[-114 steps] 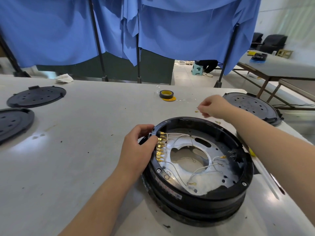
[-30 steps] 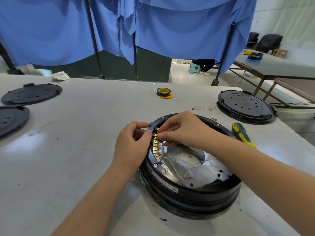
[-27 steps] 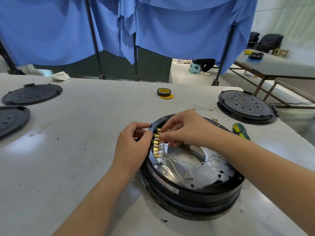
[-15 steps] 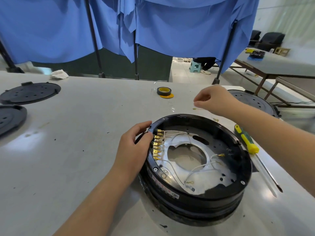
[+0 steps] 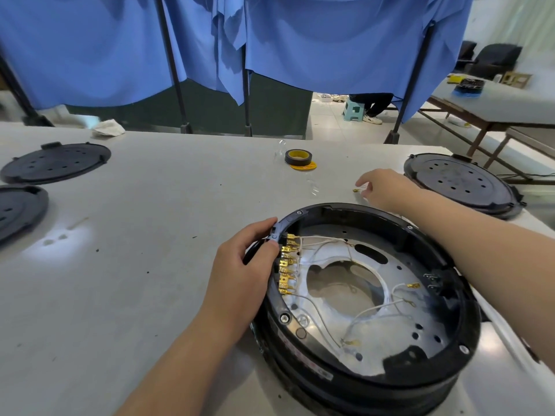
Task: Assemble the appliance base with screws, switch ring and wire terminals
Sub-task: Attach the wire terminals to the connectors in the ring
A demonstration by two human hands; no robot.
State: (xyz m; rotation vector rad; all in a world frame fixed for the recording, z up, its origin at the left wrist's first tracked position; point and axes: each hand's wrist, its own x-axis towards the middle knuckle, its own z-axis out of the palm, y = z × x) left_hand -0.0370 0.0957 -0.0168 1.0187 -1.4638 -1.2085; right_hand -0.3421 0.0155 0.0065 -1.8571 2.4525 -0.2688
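The round black appliance base (image 5: pixel 420 382) lies open side up on the grey table, showing a silver plate with loose white wires (image 5: pixel 369 310). A row of brass terminals (image 5: pixel 285 271) lines its inner left wall. My left hand (image 5: pixel 240 274) grips the base's left rim beside that row, thumb on the rim's top edge. My right hand (image 5: pixel 387 187) reaches over the table beyond the base. Its fingers are stretched out over a loose wire with a small brass terminal (image 5: pixel 355 190); no grip on it shows.
A black-and-yellow tape roll (image 5: pixel 298 156) sits at the table's far middle. Two black perforated covers (image 5: pixel 57 162) (image 5: pixel 18 208) lie at the left and another (image 5: pixel 459 181) at the right. A screwdriver tip (image 5: pixel 531 352) shows under my right forearm. A white rag (image 5: pixel 108 127) lies far left.
My right hand left the terminal row inside the base, moved out past the far rim and came down to the loose wire on the table. My left hand stayed on the rim.
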